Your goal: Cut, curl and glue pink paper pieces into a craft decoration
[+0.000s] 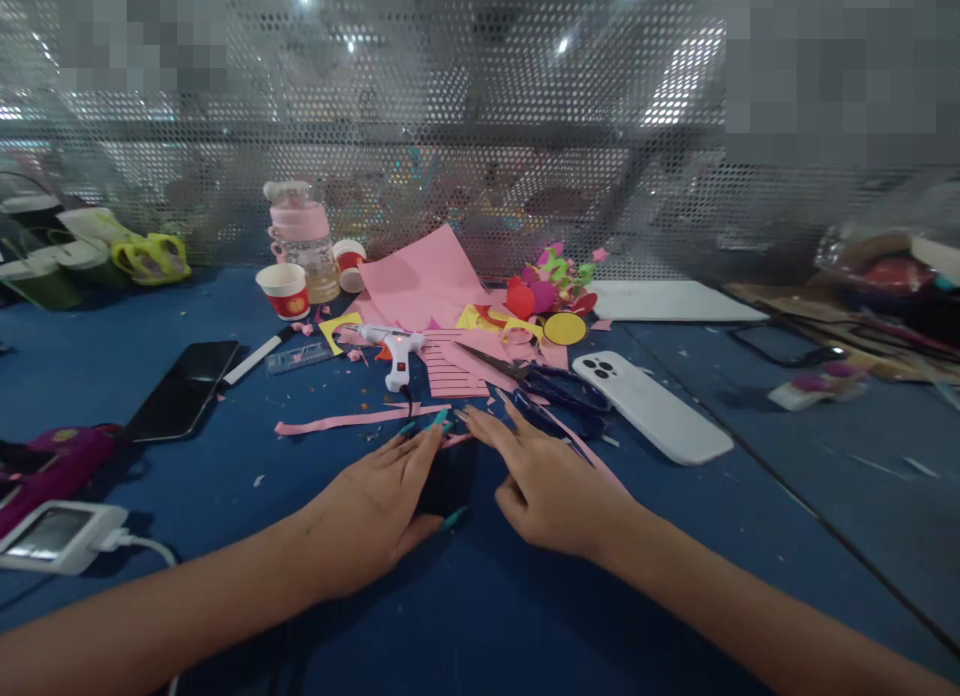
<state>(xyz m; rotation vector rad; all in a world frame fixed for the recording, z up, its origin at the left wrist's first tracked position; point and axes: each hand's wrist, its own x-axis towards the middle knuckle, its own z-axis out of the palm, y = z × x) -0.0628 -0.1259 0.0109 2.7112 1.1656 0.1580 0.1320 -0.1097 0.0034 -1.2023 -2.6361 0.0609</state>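
Note:
My left hand [382, 511] lies low over the blue table with its fingers stretched forward and its thumb apart. Its teal-nailed fingertips are by a long pink paper strip [337, 422]. Opposite it, my right hand [551, 481] points its index finger toward the left fingertips, with the thumb bent under. A short pink paper piece [459, 440] shows between the two hands' fingertips; whether they press on it I cannot tell. Just beyond them are a white glue gun [401, 351], dark-handled scissors [566, 388] and a lined pink sheet [454, 369].
Pink paper [424, 271] and colourful cut-outs [551, 281] pile up at the back. A paper cup [285, 291] and a pink-lidded bottle [301, 236] stand behind. Phones lie left [184, 391] and right [652, 406]. A white cable [150, 544] runs at front left.

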